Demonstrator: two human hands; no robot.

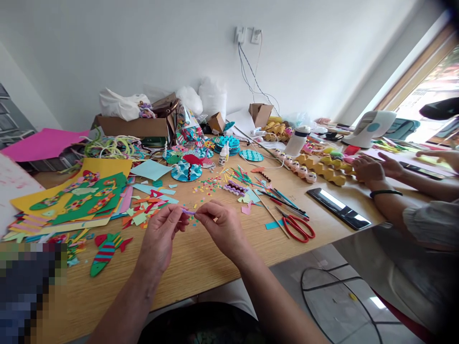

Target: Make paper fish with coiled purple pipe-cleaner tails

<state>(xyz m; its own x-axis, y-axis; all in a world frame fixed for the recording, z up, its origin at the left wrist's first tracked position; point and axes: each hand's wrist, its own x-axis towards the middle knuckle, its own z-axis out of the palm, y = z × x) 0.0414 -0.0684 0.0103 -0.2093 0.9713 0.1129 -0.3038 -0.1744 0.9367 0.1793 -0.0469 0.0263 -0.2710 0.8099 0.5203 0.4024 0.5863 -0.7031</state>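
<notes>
A short purple pipe cleaner is stretched between my two hands, just above the front of the table. My left hand pinches one end between thumb and fingers. The other end is pinched by my right hand. Beyond my right hand lie bent purple and brown pipe cleaners. Coloured paper scraps are scattered by my left hand, and a striped green paper fish lies nearer the edge. Red-handled scissors rest to the right, beside a wooden stick.
Several decorated blue discs and a white glue bottle stand farther back. Stacked coloured sheets cover the left side. At right are a black phone, egg-carton strips and a co-worker's hands.
</notes>
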